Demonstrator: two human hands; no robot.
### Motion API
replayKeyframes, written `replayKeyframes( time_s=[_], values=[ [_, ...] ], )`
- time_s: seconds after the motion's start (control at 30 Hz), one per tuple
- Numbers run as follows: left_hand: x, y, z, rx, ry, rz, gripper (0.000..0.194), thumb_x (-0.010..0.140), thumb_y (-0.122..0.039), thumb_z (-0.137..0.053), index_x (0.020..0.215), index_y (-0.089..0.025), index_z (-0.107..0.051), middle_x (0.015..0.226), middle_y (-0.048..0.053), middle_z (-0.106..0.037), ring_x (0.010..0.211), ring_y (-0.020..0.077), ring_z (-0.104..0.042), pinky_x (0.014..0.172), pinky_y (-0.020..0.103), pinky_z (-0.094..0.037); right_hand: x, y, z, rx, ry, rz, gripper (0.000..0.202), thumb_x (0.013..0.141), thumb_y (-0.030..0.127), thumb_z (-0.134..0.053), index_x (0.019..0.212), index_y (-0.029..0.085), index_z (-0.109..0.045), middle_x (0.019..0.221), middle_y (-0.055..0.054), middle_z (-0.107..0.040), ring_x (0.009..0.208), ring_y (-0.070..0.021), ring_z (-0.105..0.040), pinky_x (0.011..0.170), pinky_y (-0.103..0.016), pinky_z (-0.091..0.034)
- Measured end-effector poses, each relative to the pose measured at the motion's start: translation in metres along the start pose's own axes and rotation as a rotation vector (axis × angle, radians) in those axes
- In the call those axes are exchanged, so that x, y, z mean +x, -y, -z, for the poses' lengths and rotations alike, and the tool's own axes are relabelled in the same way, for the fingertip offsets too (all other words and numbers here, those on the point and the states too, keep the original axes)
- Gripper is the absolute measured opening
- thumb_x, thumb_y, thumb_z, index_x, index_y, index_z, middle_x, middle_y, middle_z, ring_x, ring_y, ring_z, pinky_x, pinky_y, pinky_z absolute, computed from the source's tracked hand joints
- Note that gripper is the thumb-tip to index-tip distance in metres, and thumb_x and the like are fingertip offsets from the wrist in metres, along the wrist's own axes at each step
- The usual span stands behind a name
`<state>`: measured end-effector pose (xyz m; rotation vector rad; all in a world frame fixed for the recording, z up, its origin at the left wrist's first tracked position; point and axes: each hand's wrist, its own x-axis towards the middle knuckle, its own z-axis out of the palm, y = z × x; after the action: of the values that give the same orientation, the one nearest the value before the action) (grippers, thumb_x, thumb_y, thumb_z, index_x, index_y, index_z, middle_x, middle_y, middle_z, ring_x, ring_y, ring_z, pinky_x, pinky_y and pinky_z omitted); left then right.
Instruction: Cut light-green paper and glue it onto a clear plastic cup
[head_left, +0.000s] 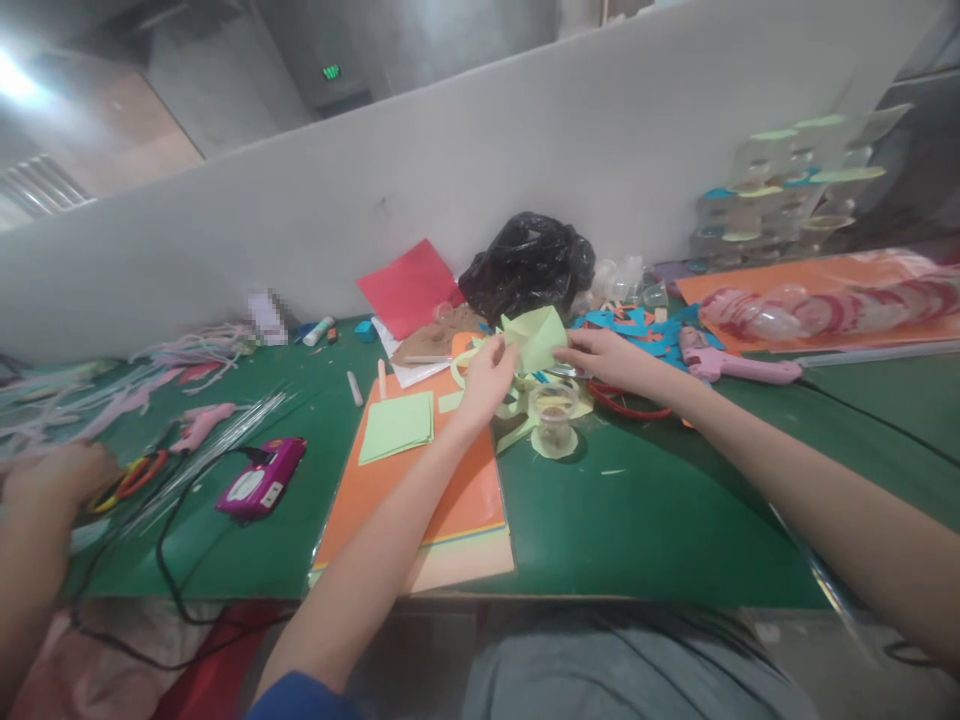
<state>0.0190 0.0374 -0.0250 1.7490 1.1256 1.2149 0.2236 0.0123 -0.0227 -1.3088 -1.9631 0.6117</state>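
Between my two hands, raised over the table, is a folded piece of light green paper (pixel 536 340). My left hand (pixel 491 375) pinches its left side. At its right edge, the fingers of my right hand (pixel 592 352) are closed on the paper. Just below stands a small clear plastic cup (pixel 553 415) on a round pale base. Paper scraps lie behind it, with red-handled scissors (pixel 630 402) under my right wrist. A stack of green paper squares (pixel 397 425) rests on orange sheets (pixel 457 500) beside my left forearm.
A pink glue gun (pixel 739 368) with a black cord lies at right. Behind are a black plastic bag (pixel 529 265) and blue scraps. At left, a purple power strip (pixel 262 480) sits near another person's hand (pixel 64 475). A cup tower (pixel 795 190) stands back right.
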Motion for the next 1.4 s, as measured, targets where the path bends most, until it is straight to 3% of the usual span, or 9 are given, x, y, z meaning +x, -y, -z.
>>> replayKeyframes(
  time_s=[0.27,0.5,0.7,0.8,0.9,1.0,1.17,1.27,1.4],
  values=[
    [-0.006,-0.008,0.004,-0.129,0.08,0.032,0.023,0.089,-0.042,-0.06,0.088,-0.019,-0.065,0.084,0.001,-0.065,0.076,0.0144,-0.06,0.078,0.028,-0.05,-0.001,-0.002,0.004,-0.02,0.011,-0.011,0.031,0.095,0.048,-0.039,0.076,0.024,-0.044,0.071,0.0,-0.052,0.068,-0.0179,-0.052,0.067,-0.031,-0.041],
    [-0.007,-0.013,0.009,-0.094,0.048,0.013,0.021,0.09,-0.037,-0.059,0.079,-0.019,-0.061,0.074,-0.001,-0.057,0.072,0.0132,-0.055,0.073,0.025,-0.048,-0.009,-0.008,0.014,-0.114,-0.028,-0.065,0.034,0.096,0.049,-0.036,0.083,0.022,-0.052,0.077,-0.003,-0.06,0.071,-0.0196,-0.056,0.068,-0.032,-0.044],
    [-0.005,-0.009,0.016,-0.048,-0.017,-0.019,0.01,0.089,-0.027,-0.058,0.095,-0.02,-0.062,0.088,0.002,-0.068,0.087,0.0166,-0.063,0.078,0.026,-0.047,-0.023,-0.012,0.04,-0.331,-0.087,-0.097,0.031,0.098,0.046,-0.039,0.097,0.023,-0.059,0.1,-0.007,-0.069,0.089,-0.0235,-0.063,0.082,-0.035,-0.048],
    [-0.005,-0.007,0.017,-0.038,-0.031,-0.013,0.016,0.09,-0.026,-0.057,0.104,-0.02,-0.06,0.092,0.004,-0.07,0.088,0.0179,-0.065,0.078,0.028,-0.047,-0.044,-0.025,0.066,-0.47,-0.171,-0.156,0.032,0.099,0.038,-0.036,0.112,0.021,-0.06,0.113,-0.012,-0.068,0.1,-0.0272,-0.063,0.089,-0.039,-0.048],
    [-0.005,-0.005,0.016,-0.027,-0.047,0.0,0.017,0.089,-0.025,-0.058,0.106,-0.02,-0.06,0.091,0.004,-0.071,0.084,0.0176,-0.065,0.076,0.028,-0.046,-0.077,-0.051,0.09,-0.633,-0.277,-0.239,0.034,0.094,0.03,-0.036,0.113,0.016,-0.06,0.12,-0.021,-0.064,0.111,-0.0356,-0.059,0.097,-0.048,-0.045],
    [-0.003,-0.003,0.015,-0.039,-0.06,0.02,0.017,0.088,-0.024,-0.061,0.103,-0.02,-0.06,0.092,0.004,-0.071,0.084,0.0171,-0.064,0.075,0.027,-0.045,-0.113,-0.08,0.104,-0.79,-0.311,-0.334,0.042,0.086,0.037,-0.047,0.117,0.012,-0.06,0.117,-0.026,-0.062,0.112,-0.0457,-0.056,0.096,-0.057,-0.044],
    [-0.001,0.003,0.013,-0.108,-0.04,0.084,0.021,0.087,-0.028,-0.06,0.106,-0.018,-0.061,0.088,0.005,-0.071,0.077,0.0156,-0.063,0.072,0.027,-0.047,-0.143,-0.112,0.104,-0.894,-0.253,-0.387,0.048,0.087,0.019,-0.038,0.133,0.013,-0.052,0.131,-0.027,-0.057,0.117,-0.0395,-0.057,0.097,-0.05,-0.045],
    [0.0,0.003,0.014,-0.145,-0.039,0.112,0.022,0.088,-0.03,-0.06,0.106,-0.018,-0.061,0.089,0.005,-0.071,0.079,0.0151,-0.063,0.072,0.026,-0.048,-0.141,-0.118,0.099,-0.91,-0.236,-0.411,0.053,0.087,0.018,-0.039,0.139,0.01,-0.044,0.126,-0.028,-0.06,0.113,-0.0405,-0.06,0.092,-0.051,-0.047],
    [-0.001,0.002,0.015,-0.171,-0.057,0.131,0.023,0.088,-0.029,-0.06,0.107,-0.018,-0.06,0.09,0.004,-0.07,0.08,0.0143,-0.062,0.072,0.025,-0.048,-0.136,-0.121,0.094,-0.896,-0.184,-0.412,0.048,0.087,0.023,-0.043,0.133,0.009,-0.048,0.118,-0.026,-0.065,0.104,-0.0405,-0.063,0.088,-0.048,-0.048]
  ],
)
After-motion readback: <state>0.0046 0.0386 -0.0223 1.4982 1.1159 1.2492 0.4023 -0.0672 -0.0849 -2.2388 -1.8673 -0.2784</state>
